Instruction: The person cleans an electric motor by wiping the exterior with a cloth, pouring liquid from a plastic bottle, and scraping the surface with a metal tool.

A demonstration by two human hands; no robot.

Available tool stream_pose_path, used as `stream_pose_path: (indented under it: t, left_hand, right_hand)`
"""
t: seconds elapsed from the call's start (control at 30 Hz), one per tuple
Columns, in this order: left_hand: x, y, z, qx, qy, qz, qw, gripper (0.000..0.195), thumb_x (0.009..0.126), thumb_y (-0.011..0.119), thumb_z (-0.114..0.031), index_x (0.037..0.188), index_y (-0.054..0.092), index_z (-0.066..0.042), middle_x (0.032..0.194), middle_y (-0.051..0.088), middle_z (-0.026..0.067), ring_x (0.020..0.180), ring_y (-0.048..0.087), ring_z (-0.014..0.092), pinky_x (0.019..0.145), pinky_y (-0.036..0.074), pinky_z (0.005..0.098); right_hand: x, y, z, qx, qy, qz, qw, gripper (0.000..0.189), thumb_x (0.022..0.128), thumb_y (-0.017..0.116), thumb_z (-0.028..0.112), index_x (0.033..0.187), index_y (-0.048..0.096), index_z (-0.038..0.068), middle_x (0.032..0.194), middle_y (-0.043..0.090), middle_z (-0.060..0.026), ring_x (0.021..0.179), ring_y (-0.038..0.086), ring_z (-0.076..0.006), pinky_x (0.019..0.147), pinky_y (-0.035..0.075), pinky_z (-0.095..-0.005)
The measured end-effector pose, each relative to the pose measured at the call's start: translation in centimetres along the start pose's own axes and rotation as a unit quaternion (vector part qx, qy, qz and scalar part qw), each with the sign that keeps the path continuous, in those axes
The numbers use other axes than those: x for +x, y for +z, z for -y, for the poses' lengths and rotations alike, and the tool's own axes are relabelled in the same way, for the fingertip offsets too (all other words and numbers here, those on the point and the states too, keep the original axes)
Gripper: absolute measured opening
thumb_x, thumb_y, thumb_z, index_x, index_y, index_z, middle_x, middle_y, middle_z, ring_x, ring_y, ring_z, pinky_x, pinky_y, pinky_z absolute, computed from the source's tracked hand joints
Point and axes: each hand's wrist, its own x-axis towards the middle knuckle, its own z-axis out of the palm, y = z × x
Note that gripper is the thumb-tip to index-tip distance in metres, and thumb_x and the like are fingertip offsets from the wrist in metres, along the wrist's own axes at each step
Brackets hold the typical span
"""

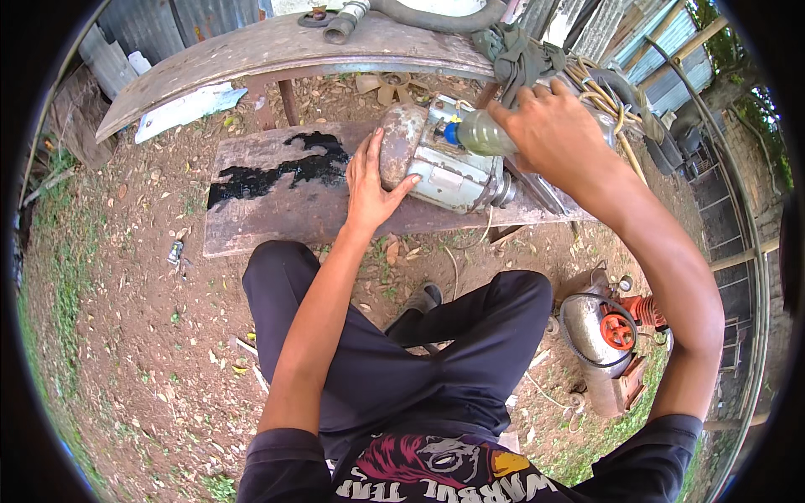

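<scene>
A grey electric motor (456, 179) with a rusty rounded end cover (400, 148) lies on its side on a low wooden bench (283, 229). My left hand (371, 192) grips that end cover, fingers over the top and thumb along its lower side. In my right hand (553, 129) is a clear plastic bottle (484, 133), tipped so its blue cap (451, 133) points at the terminal opening on the motor's upper side. Whether liquid comes out cannot be seen. The motor's shaft end (505, 190) faces right. Shiny black liquid (258, 182) spreads over the bench left of the motor.
Behind stands a higher wooden table (251, 53) with a thick hose (440, 17), a dark cloth (522, 53) and coiled cable (588, 88). A fan blade (391, 88) lies beneath it. An air compressor (597, 333) stands on the ground at right.
</scene>
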Motion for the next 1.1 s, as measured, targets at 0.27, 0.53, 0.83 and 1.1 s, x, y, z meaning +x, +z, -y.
stream_pose_path:
  t: [0.27, 0.53, 0.83, 1.1]
  left_hand:
    - [-0.3, 0.4, 0.6, -0.027, -0.006, -0.001, 1.000, 0.104, 0.076, 0.088, -0.043, 0.158, 0.032, -0.011, 0.148, 0.046, 0.0217, 0.135, 0.046, 0.041, 0.110, 0.036, 0.0538]
    - [0.0, 0.2, 0.0, -0.020, -0.006, 0.004, 1.000, 0.100, 0.078, 0.088, -0.027, 0.157, 0.031, -0.006, 0.148, 0.045, 0.0227, 0.134, 0.047, 0.041, 0.112, 0.038, 0.0500]
    - [-0.1, 0.3, 0.2, -0.030, -0.009, 0.006, 0.999, 0.102, 0.077, 0.089, -0.029, 0.157, 0.031, -0.006, 0.150, 0.044, 0.0223, 0.136, 0.045, 0.040, 0.114, 0.035, 0.0502]
    - [-0.1, 0.3, 0.3, -0.055, -0.032, 0.003, 0.998, 0.100, 0.078, 0.088, -0.027, 0.156, 0.031, -0.005, 0.151, 0.042, 0.0229, 0.136, 0.044, 0.041, 0.115, 0.035, 0.0500]
  right_hand:
    - [-3.7, 1.5, -1.5, 0.019, 0.052, 0.114, 0.992, 0.041, 0.081, 0.081, 0.025, 0.116, 0.069, 0.008, 0.097, 0.074, -0.0095, 0.096, 0.073, -0.0264, 0.092, 0.052, -0.0410]
    - [-4.5, 3.7, -0.7, 0.013, 0.081, 0.088, 0.993, 0.037, 0.088, 0.067, 0.015, 0.124, 0.067, 0.006, 0.100, 0.073, -0.0145, 0.096, 0.073, -0.0277, 0.095, 0.052, -0.0427]
    - [-4.4, 5.1, -0.1, 0.038, 0.066, 0.087, 0.993, 0.046, 0.085, 0.074, 0.022, 0.128, 0.066, 0.008, 0.101, 0.073, -0.0137, 0.100, 0.072, -0.0295, 0.100, 0.050, -0.0464]
    - [-6.9, 9.3, -4.4, 0.404, 0.110, 0.130, 0.899, 0.071, 0.077, 0.086, 0.038, 0.133, 0.063, 0.002, 0.109, 0.073, -0.0225, 0.107, 0.071, -0.0362, 0.096, 0.054, -0.0469]
